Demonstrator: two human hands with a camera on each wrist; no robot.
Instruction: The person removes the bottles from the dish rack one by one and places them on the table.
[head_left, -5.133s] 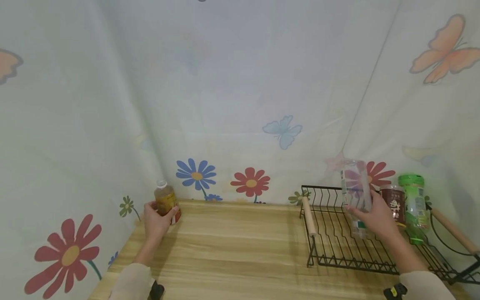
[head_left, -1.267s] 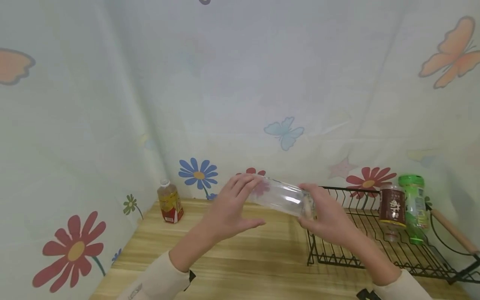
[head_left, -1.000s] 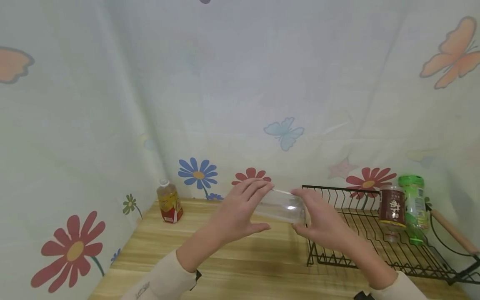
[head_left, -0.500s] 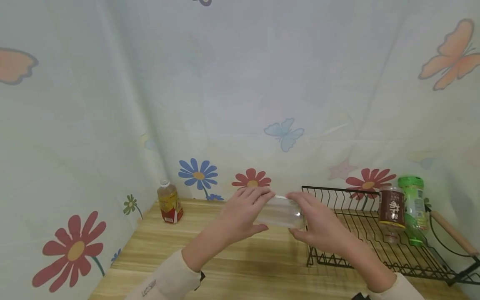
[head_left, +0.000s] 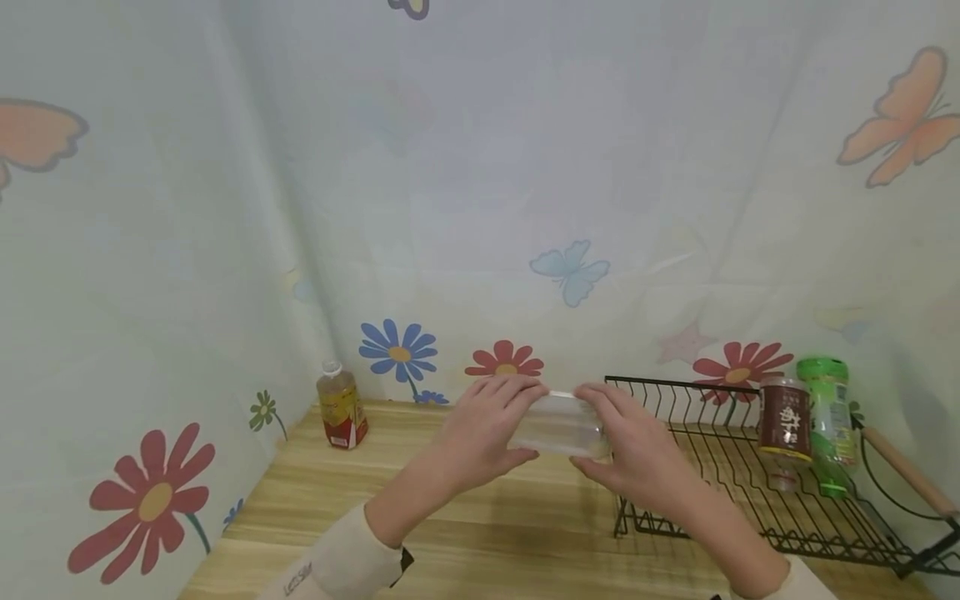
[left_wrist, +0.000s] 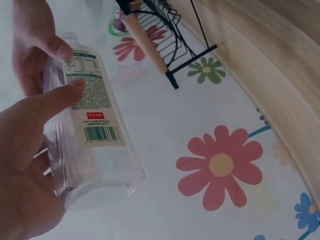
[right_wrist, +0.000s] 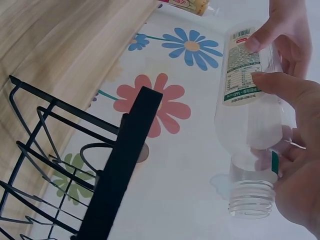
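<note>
Both hands hold a clear plastic bottle (head_left: 558, 425) sideways above the wooden table. My left hand (head_left: 487, 429) grips its base end, and my right hand (head_left: 637, 446) grips it towards the neck. In the left wrist view, the bottle (left_wrist: 107, 167) shows a printed label with a barcode, and the left thumb presses on that label. An uncapped threaded neck is visible on the bottle (right_wrist: 250, 120) in the right wrist view, beyond the right hand (right_wrist: 305, 165). In the head view, fingers hide both ends of the bottle.
A dark wire rack (head_left: 712, 467) with wooden handles stands at right. In it are an upside-down bottle with a brown label (head_left: 784, 421) and an upside-down green bottle (head_left: 828, 417). A yellow-and-red labelled bottle (head_left: 342, 408) stands upright at the table's back left. Flowered sheeting (head_left: 480, 183) surrounds the table.
Earlier, my left hand held the yellow-labelled bottle; it let go and took the clear bottle's other end. My right hand brought the clear bottle left from the rack. Lately it has levelled slightly.
</note>
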